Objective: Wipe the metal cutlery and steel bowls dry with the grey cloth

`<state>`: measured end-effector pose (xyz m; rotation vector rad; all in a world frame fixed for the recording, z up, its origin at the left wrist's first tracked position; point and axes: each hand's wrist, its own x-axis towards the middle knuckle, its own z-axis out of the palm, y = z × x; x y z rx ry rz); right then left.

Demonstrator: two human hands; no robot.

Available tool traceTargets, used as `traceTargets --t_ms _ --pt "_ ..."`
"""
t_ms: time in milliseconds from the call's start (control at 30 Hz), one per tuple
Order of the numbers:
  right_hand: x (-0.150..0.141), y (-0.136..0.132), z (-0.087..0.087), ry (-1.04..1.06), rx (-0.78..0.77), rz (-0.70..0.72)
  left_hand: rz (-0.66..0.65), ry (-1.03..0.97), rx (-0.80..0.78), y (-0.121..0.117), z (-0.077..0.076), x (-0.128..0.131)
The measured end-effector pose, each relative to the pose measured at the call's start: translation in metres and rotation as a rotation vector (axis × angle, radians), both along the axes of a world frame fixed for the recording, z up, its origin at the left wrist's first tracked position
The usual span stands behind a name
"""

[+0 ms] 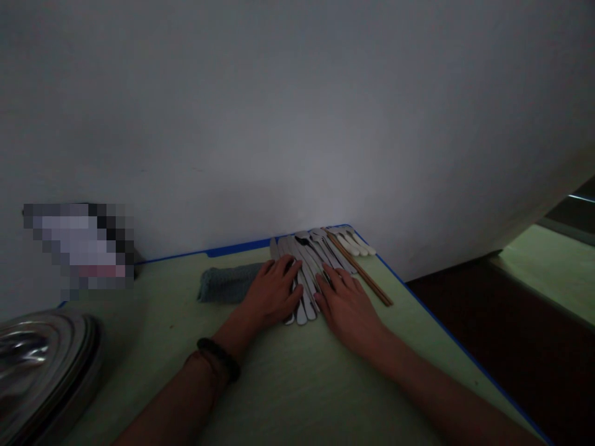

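Note:
A row of metal table knives lies side by side on the pale green table. My left hand, with a dark bracelet at the wrist, rests on the left part of the row with its fingers spread. Over the right part lies my right hand, fingers also apart, hiding the lower ends of some pieces. Beyond it are several metal forks and a spoon. To their right sit brown chopsticks and several white-handled utensils. A rolled grey-blue cloth lies behind my left hand.
Metal trays or plates are stacked at the lower left. A blurred-out object leans by the wall, which borders the table's far side. Blue edging marks the table's right side. Another green surface stands farther right.

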<state>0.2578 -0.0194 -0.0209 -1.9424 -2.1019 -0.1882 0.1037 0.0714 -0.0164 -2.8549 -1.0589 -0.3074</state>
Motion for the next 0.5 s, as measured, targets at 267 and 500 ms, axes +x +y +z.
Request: traceTargets --t_ms 267,500 --pt "0.0006 -0.0014 0.0026 -0.020 -0.023 -0.004 0.067 -0.027 0.008 -0.0041 0.0000 -0.0001" --pt "-0.0020 -0.0034 -0.0015 0.018 0.026 0.046 0.197 -0.039 0.022 -0.0057 -0.0030 0.0011"
